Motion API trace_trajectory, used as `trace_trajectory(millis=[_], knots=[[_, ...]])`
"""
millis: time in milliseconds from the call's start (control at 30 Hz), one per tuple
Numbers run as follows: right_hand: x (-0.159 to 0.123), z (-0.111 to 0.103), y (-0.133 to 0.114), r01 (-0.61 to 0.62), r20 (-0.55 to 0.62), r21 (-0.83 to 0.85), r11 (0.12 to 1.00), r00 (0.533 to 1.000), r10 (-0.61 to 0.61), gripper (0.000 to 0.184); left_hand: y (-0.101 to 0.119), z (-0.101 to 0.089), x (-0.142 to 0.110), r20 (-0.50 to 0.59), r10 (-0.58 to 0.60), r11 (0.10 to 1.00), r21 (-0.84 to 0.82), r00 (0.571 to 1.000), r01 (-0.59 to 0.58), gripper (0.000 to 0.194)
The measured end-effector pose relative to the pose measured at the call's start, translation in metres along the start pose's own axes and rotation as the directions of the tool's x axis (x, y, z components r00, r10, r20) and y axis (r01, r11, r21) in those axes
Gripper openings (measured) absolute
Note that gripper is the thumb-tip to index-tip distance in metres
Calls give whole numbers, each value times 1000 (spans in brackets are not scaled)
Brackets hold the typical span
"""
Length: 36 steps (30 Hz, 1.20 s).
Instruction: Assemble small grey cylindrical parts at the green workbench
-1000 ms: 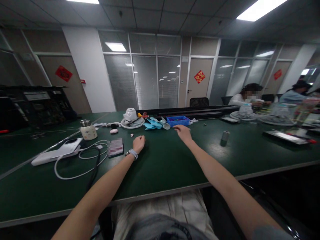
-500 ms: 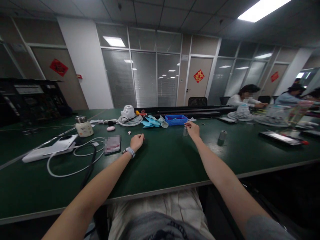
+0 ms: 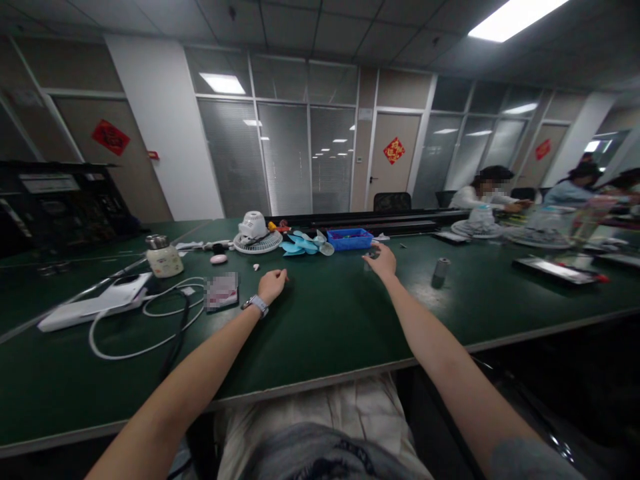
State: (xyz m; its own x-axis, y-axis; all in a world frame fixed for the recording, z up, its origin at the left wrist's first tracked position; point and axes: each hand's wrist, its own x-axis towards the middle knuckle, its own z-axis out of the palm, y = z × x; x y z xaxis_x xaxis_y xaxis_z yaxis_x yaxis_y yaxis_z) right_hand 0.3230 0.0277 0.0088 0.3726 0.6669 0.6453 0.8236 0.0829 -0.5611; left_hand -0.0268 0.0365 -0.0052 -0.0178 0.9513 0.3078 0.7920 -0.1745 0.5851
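My right hand point(image 3: 383, 260) is on the far part of the green table, its thumb and fingers curved around a small, pale, see-through or shiny cylinder point(image 3: 368, 265). Much of that cylinder is behind the fingers, and its kind is not clear. To the right of this hand a grey metal-looking cylinder point(image 3: 441, 272) stands upright on the table. My left hand point(image 3: 273, 285), with a watch on the wrist, rests on the table with its fingers curled in and nothing visible in them. A blue plastic basket point(image 3: 350, 244) with small things inside lies just beyond my right hand.
Light-blue fan blades point(image 3: 299, 244) and a white fan part point(image 3: 254, 230) lie left of the basket. Further left are a cream bottle point(image 3: 164, 259), a white cable point(image 3: 95, 343) and a blurred flat item point(image 3: 221, 292). A tablet-like device point(image 3: 555, 270) lies right; people sit beyond.
My right hand has lowered slightly around the small cylinder, its fingers now further down and more spread about it. My left hand has stayed in place. The view has shifted a little.
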Motion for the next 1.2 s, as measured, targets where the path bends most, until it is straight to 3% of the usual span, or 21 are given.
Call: trace_trajectory(millis=[100,167,267,400,500,633,800,1067,1200], knots=[[-2,6,10,-125,49,-16,992,991,126,59,1,-1,-1,14,2,1000,-3,1000,-2,41],[-3,8,14,-180,121,-34,983,976,183,51,2,-2,-2,21,-2,1000,-13,1000,2,41],[-8,11,1,-194,121,-40,980,973,198,41,4,-3,-4,15,15,999,-45,1000,-14,43],[-31,28,-57,-105,203,180,978,977,67,42,11,-3,-10,-41,128,977,-169,991,-133,44],[-60,50,-108,-68,327,396,916,942,-71,43,22,-1,-18,-116,199,931,-287,973,-225,45],[-90,70,-145,-27,393,436,900,905,-163,32,37,5,-23,-191,202,918,-304,960,-254,48],[-99,68,-148,47,388,368,929,900,-199,31,41,9,-16,-206,115,950,-264,972,-169,44],[-98,71,-145,38,404,370,928,893,-197,38,32,-7,-6,-105,286,939,-165,952,-300,36],[-98,71,-144,56,379,371,927,902,-206,38,30,-11,0,-136,248,931,-239,959,-274,38]])
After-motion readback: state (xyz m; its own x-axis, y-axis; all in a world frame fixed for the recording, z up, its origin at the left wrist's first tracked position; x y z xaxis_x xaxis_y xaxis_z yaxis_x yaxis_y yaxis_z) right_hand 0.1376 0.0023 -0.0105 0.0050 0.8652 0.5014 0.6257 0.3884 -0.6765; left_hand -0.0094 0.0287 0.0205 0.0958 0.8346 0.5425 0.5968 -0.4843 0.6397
